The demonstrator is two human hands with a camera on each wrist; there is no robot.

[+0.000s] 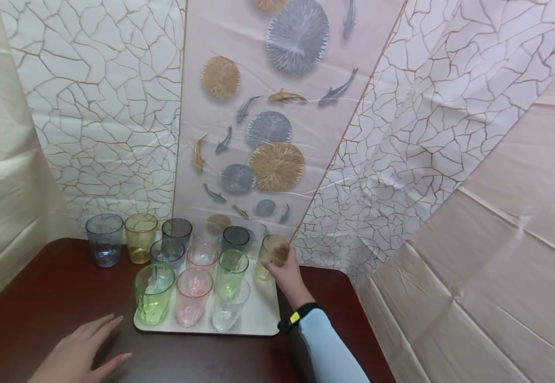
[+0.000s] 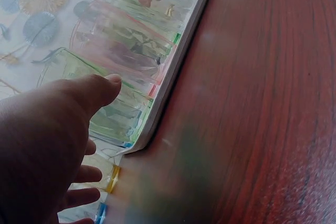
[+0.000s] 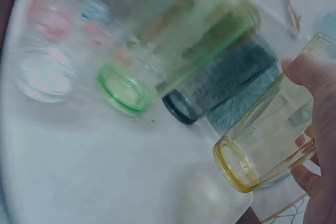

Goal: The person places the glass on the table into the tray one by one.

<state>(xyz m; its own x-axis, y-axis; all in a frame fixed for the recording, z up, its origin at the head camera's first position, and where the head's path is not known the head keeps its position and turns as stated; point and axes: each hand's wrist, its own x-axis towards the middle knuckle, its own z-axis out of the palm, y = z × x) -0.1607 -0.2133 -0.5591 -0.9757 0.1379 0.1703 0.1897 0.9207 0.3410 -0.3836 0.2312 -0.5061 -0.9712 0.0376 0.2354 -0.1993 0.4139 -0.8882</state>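
Observation:
With thumb and fingers around its side, my right hand (image 1: 288, 272) grips a pale yellow glass (image 1: 269, 251) at the back right of the white tray (image 1: 264, 314). In the right wrist view, the glass (image 3: 265, 137) is tilted and its thick amber base shows. A dark blue-grey glass (image 1: 236, 239) and a green glass (image 1: 232, 268) stand to its left on the tray. My left hand (image 1: 78, 346), fingers spread and holding nothing, is over the table at the front left. The nearest glass to it is a larger green glass (image 1: 154, 298) at the tray's front left corner.
Also on the tray are a pink glass (image 1: 193, 300), a clear glass (image 1: 227, 308) and several others behind. Left of the tray, a blue glass (image 1: 105, 242) and a yellow glass (image 1: 141, 239) stand on the dark red table (image 1: 28, 292). Patterned cloth (image 1: 115, 106) hangs behind.

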